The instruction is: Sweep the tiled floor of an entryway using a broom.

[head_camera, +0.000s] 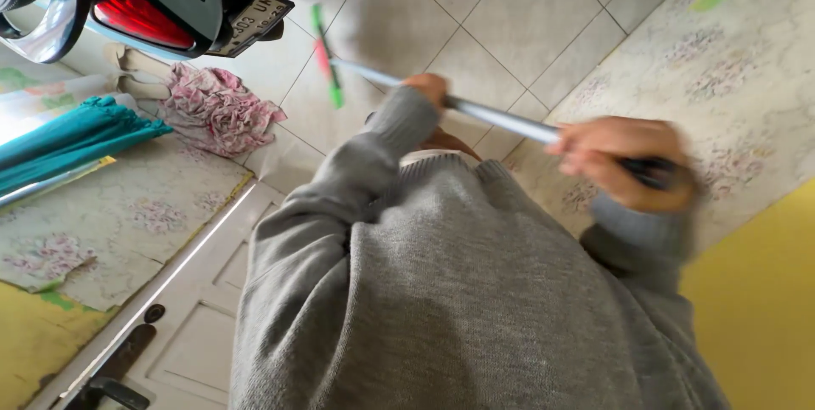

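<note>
I hold a long silver pole (501, 119) with both hands, above a pale tiled floor (509, 11). My left hand (427, 87), in a grey sweater sleeve, grips the shaft about midway. My right hand (626, 162) is blurred and closed around the black grip (655, 172) at the pole's near end. At the far end sits a thin green and pink head (326, 58), down near the tiles. My grey sweater (458, 291) fills the lower middle of the view.
The rear of a motorbike (161, 2) with a red tail light stands at the top left. A crumpled pink cloth (216, 109) lies on the floor beside teal fabric (76, 134). A white door (191, 308) with a black handle is lower left. Floral-papered wall (730, 79) is on the right.
</note>
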